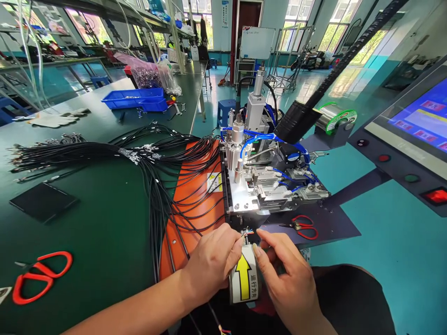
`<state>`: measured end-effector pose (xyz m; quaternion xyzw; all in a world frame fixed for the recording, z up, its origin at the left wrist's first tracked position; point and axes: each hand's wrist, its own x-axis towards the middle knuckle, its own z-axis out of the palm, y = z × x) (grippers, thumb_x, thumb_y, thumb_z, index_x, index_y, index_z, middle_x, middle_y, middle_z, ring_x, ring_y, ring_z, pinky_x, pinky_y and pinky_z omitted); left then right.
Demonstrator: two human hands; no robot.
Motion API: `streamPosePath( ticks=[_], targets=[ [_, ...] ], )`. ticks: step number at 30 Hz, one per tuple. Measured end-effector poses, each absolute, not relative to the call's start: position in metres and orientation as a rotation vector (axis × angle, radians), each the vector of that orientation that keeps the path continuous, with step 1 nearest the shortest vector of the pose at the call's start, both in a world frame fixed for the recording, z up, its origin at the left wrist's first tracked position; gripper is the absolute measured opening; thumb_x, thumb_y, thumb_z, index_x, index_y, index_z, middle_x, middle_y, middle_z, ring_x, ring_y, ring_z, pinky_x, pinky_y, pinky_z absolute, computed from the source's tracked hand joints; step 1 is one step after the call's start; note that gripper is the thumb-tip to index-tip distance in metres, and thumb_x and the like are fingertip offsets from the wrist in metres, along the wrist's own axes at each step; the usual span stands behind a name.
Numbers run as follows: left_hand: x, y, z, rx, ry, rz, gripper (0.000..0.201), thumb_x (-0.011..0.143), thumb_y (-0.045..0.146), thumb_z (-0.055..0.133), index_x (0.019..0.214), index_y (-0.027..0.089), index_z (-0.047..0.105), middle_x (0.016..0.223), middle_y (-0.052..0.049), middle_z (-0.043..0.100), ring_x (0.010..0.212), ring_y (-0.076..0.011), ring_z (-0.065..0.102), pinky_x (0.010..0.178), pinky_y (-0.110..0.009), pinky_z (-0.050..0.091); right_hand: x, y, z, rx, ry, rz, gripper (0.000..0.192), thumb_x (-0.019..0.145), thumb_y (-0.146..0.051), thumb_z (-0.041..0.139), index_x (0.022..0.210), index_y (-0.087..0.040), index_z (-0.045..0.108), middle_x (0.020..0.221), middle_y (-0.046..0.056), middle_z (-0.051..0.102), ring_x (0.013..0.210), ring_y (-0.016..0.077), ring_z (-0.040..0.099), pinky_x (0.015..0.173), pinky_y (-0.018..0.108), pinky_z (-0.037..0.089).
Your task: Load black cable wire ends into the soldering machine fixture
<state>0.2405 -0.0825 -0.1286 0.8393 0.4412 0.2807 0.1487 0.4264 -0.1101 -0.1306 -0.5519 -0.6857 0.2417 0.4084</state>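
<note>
A thin black cable (213,321) ended in short, fanned-out coloured wire tips (247,231), pinched between the hands at the front edge of a small metal machine. The tips sat just above a white block with a yellow arrow label (243,278).

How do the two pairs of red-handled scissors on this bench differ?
The scissors at the left lie on the green bench top, far from the hands, and look larger, being closer to the camera. The scissors by the machine lie on a dark mat, just beyond the right hand, and look smaller. Both have red loop handles and lie flat, untouched.
</note>
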Motion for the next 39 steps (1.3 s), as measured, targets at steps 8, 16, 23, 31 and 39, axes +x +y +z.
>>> streamPosePath(
  ticks=[8, 16, 23, 31, 39],
  targets=[
    [0.241, -0.08, -0.129, 2.644, 1.256, 0.87, 0.019, 0.099, 0.017, 0.043, 0.09, 0.016, 0.059, 0.08, -0.003, 0.061, 0.07, -0.0172, 0.053, 0.058, -0.029, 0.04, 0.419, -0.111, -0.134, -1.273, -1.767, 0.53, 0.03, 0.098, -0.019, 0.05, 0.125, -0.019, 0.063, 0.093, 0.006, 0.064, 0.072, 0.0134, 0.065, 0.068, 0.024, 0.055],
    [0.241, -0.082, -0.131, 2.565, 1.326, 0.826, 0.024, 0.102, 0.02, 0.039, 0.089, 0.015, 0.059, 0.078, -0.003, 0.06, 0.068, -0.0165, 0.054, 0.06, -0.029, 0.042, 0.416, -0.116, -0.14, -1.223, -1.79, 0.502, 0.035, 0.098, -0.014, 0.049, 0.131, -0.019, 0.06, 0.103, 0.007, 0.065, 0.095, 0.015, 0.065, 0.084, 0.023, 0.053],
    [0.242, -0.082, -0.133, 2.537, 1.338, 0.769, 0.027, 0.103, 0.022, 0.037, 0.089, 0.016, 0.059, 0.078, -0.004, 0.059, 0.07, -0.0174, 0.054, 0.062, -0.03, 0.043, 0.414, -0.117, -0.141, -1.213, -1.789, 0.492, 0.033, 0.098, -0.013, 0.049, 0.129, -0.016, 0.061, 0.105, 0.008, 0.064, 0.098, 0.0154, 0.065, 0.088, 0.023, 0.052],
    [0.243, -0.081, -0.129, 2.618, 1.332, 0.821, 0.023, 0.1, 0.019, 0.041, 0.088, 0.015, 0.06, 0.076, -0.004, 0.059, 0.066, -0.0174, 0.053, 0.056, -0.031, 0.04, 0.411, -0.114, -0.142, -1.286, -1.708, 0.427, 0.027, 0.098, -0.017, 0.053, 0.123, -0.014, 0.064, 0.102, 0.007, 0.065, 0.092, 0.0128, 0.065, 0.083, 0.019, 0.051],
    [0.241, -0.08, -0.128, 2.604, 1.32, 0.825, 0.023, 0.1, 0.018, 0.041, 0.089, 0.014, 0.061, 0.076, -0.004, 0.059, 0.066, -0.0176, 0.053, 0.057, -0.031, 0.041, 0.406, -0.116, -0.14, -1.266, -1.699, 0.427, 0.026, 0.098, -0.015, 0.052, 0.12, -0.016, 0.066, 0.099, 0.005, 0.067, 0.094, 0.0116, 0.064, 0.087, 0.018, 0.049]
  ],
)
